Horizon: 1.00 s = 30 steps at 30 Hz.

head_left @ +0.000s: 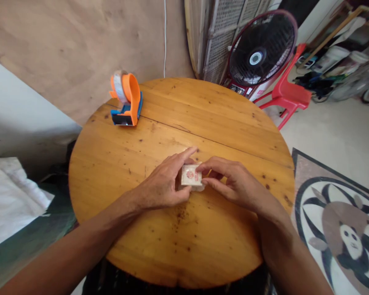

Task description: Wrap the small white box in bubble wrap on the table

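Observation:
A small white packet with a red print (191, 176) lies on the round wooden table (221, 123), near its middle. My left hand (164, 184) grips the packet's left side, thumb below and forefinger stretched over the top edge. My right hand (233, 182) pinches the packet's right side with curled fingers. Both hands rest on the tabletop. The packet's underside is hidden.
An orange and blue tape dispenser (127, 98) stands at the table's far left. Behind the table are a standing fan (261, 51), a red plastic chair (287, 96) and a plywood wall. A panda-pattern rug (341, 229) lies on the floor to the right.

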Each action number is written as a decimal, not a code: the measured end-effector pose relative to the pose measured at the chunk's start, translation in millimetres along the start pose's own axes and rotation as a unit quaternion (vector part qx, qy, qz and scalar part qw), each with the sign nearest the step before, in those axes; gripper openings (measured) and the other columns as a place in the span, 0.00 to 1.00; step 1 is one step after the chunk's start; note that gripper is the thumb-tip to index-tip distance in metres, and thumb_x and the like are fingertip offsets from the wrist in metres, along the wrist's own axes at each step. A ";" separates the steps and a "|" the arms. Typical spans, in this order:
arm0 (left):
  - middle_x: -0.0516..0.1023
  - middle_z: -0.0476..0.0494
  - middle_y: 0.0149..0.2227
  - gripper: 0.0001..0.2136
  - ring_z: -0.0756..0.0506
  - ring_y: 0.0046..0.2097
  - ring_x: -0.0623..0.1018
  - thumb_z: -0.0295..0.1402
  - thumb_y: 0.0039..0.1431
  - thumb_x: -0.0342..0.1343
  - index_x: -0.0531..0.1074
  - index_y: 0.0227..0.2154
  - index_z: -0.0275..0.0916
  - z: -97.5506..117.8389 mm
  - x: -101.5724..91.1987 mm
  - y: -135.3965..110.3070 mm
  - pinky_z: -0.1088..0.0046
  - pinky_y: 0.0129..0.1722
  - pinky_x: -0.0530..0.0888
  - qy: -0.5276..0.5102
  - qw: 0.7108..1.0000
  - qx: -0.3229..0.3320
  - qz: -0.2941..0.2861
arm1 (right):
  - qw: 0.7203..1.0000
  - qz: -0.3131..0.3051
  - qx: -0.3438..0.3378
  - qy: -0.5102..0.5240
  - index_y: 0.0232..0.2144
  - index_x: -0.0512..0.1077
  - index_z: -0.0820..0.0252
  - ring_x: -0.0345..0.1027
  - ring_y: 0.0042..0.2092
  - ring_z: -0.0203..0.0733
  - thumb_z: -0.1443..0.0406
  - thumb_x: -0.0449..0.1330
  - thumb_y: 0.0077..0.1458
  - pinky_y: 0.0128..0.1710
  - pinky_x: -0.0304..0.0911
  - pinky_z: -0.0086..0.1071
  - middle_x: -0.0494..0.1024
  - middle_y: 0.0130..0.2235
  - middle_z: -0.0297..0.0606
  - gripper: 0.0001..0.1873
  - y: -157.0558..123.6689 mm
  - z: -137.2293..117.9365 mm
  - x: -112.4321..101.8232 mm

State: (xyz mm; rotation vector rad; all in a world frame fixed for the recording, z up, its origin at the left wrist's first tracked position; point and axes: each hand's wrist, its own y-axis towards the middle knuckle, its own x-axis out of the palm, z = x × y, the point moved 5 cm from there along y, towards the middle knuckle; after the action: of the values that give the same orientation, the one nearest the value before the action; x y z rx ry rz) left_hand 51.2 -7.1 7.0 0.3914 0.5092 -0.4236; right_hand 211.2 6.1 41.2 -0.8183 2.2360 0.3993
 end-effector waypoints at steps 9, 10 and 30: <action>0.71 0.39 0.53 0.41 0.40 0.52 0.73 0.24 0.48 0.57 0.46 0.64 0.45 0.8 -0.4 0.1 0.59 0.51 0.70 0.005 1.000 0.007 -0.003 | 0.999 -0.011 -0.010 0.032 0.35 0.73 0.60 0.70 0.35 0.34 0.70 0.57 0.56 0.35 0.63 0.27 0.77 0.37 0.36 0.05 2.6 0.4 0.0; 0.71 0.39 0.53 0.41 0.40 0.52 0.73 0.24 0.48 0.57 0.46 0.65 0.45 0.4 -0.3 0.1 0.59 0.51 0.70 0.005 1.000 0.005 -0.005 | 0.999 -0.008 -0.008 0.031 0.36 0.73 0.59 0.70 0.35 0.34 0.70 0.57 0.56 0.35 0.64 0.27 0.77 0.37 0.36 0.05 2.6 0.7 0.0; 0.71 0.39 0.53 0.41 0.41 0.52 0.73 0.24 0.46 0.56 0.47 0.64 0.44 0.6 -0.9 0.4 0.59 0.52 0.71 0.021 1.000 0.007 -0.004 | 1.000 0.003 -0.011 0.026 0.44 0.72 0.58 0.72 0.35 0.35 0.67 0.56 0.59 0.34 0.65 0.27 0.79 0.39 0.37 0.11 2.9 1.0 -1.4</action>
State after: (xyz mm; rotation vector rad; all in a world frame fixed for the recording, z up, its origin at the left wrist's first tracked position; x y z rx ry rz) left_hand 50.9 -6.8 8.1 0.4114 0.5491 -0.4280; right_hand 210.5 9.4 41.6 -0.8433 2.2865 0.4094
